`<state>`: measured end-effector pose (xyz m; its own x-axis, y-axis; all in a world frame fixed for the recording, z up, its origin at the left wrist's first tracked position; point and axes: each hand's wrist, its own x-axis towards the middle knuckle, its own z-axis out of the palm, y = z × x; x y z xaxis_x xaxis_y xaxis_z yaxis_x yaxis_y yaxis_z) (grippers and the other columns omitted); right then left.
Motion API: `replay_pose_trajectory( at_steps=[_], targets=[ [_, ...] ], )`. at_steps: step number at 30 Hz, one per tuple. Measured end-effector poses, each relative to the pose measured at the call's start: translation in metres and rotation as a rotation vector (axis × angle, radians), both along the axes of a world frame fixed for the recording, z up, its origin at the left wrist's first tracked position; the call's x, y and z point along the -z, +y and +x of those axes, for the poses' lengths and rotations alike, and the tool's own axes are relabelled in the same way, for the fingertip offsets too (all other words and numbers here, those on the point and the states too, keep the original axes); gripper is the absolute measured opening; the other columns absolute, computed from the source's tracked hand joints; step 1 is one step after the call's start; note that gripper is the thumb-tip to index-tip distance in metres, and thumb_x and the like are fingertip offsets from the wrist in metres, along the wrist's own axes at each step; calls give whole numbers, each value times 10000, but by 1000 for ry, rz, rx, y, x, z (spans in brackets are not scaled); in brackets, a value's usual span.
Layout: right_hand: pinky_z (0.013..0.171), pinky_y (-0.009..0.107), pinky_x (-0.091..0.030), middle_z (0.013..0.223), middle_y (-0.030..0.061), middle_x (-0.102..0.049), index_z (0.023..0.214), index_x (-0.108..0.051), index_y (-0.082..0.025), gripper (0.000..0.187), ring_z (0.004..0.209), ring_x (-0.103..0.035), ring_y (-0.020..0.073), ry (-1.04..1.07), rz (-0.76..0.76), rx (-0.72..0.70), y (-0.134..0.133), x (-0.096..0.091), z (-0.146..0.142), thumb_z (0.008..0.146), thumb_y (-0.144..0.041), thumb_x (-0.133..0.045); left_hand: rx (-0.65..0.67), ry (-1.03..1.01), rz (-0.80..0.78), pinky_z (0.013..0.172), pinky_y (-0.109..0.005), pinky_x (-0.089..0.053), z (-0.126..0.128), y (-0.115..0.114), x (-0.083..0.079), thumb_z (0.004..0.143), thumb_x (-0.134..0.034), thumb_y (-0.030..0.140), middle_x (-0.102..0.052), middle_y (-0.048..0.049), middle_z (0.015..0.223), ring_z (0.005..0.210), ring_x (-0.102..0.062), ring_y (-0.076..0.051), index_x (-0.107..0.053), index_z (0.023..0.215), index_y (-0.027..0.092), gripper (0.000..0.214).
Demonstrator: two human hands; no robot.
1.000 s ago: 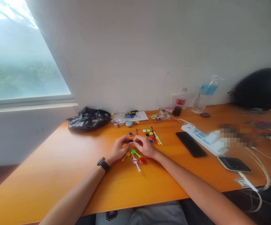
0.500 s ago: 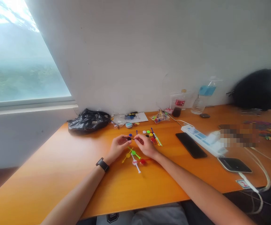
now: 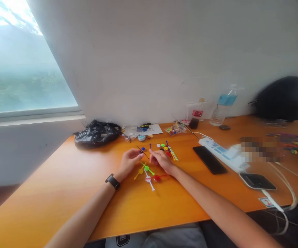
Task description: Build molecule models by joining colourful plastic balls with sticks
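My left hand [image 3: 129,161] is closed in a pinch on a black spinner arrow [image 3: 143,152], whose thin pointer slants down to the right. My right hand [image 3: 161,160] is beside the pointer's lower end, thumb raised apart from the curled fingers, with nothing visible between them. Whether a fingertip touches the pointer I cannot tell. On the table below my hands lie a yellow spinner [image 3: 140,171], a green spinner [image 3: 147,168], a white spinner [image 3: 148,179] and a red spinner [image 3: 157,178]. Beyond them are a blue disc [image 3: 143,149] and a blue arrow [image 3: 150,146].
Loose discs [image 3: 162,145] and several coloured arrows [image 3: 173,153] lie past my right hand. Farther right are a black phone [image 3: 209,160], a white power strip [image 3: 222,155] and a charging device [image 3: 257,181]. A black plastic bag [image 3: 97,134] and bottles [image 3: 218,115] stand along the wall.
The black arrow has turned from nearly level to a diagonal slant. My right thumb and fingers have come off its end and parted; my left hand keeps its pinch.
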<state>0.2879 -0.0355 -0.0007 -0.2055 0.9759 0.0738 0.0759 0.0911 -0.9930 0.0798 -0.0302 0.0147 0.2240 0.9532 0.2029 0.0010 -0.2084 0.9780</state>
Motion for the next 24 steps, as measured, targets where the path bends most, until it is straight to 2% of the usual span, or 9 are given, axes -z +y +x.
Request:
replay_pose_trajectory(
  at_steps=[3, 5, 8, 10, 14, 20, 24],
  targets=[
    [519, 274, -256, 596, -27, -452, 743, -675, -186, 538, 543, -366, 119, 63, 7, 46, 0, -3, 1, 935, -682, -594, 16, 6, -21, 866, -330, -572, 0, -1, -1, 795, -864, 512, -791, -99, 1042, 933, -724, -221, -765, 1005, 151, 429],
    [530, 264, -288, 661, -34, -477, 919, -700, -201, 455, 571, -376, 120, 85, 48, 42, 0, -2, 0, 928, -650, -623, 36, 16, -27, 839, -326, -571, 0, -2, -4, 813, -845, 528, -789, -96, 1012, 887, -715, -210, -769, 1029, 148, 444],
    [569, 263, -338, 708, -33, -500, 1135, -690, -216, 455, 610, -413, 132, 72, 107, 0, 2, 1, -1, 942, -621, -612, 77, 47, -14, 785, -302, -555, 1, -5, -7, 871, -782, 561, -766, -76, 901, 800, -680, -181, -773, 1022, 136, 451],
    [596, 268, -359, 714, -24, -511, 1122, -698, -208, 457, 638, -439, 141, 31, 150, -25, 4, 5, -2, 957, -620, -590, 109, 67, -6, 755, -288, -543, 2, -6, -9, 901, -740, 582, -744, -70, 847, 769, -659, -172, -774, 980, 128, 462],
    [623, 278, -376, 704, -8, -519, 896, -692, -184, 483, 671, -463, 155, -52, 225, 0, 8, 12, -1, 986, -633, -538, 162, 61, -20, 715, -278, -533, 3, -8, -11, 911, -713, 616, -730, -85, 858, 767, -651, -178, -771, 961, 117, 505],
    [675, 290, -419, 737, 0, -567, 1077, -696, -198, 426, 733, -524, 181, -106, 277, -11, 6, 10, -1, 1018, -585, -526, 184, 54, -11, 718, -287, -544, 1, -7, -11, 916, -700, 631, -730, -92, 864, 764, -659, -182, -777, 998, 121, 522],
    [730, 300, -440, 801, 19, -622, 1026, -694, -189, 406, 777, -561, 187, -142, 293, -34, 3, 7, -3, 1019, -561, -532, 175, 54, -2, 713, -285, -550, 1, -6, -10, 905, -723, 615, -746, -100, 878, 783, -677, -193, -776, 1035, 120, 514]
  ],
)
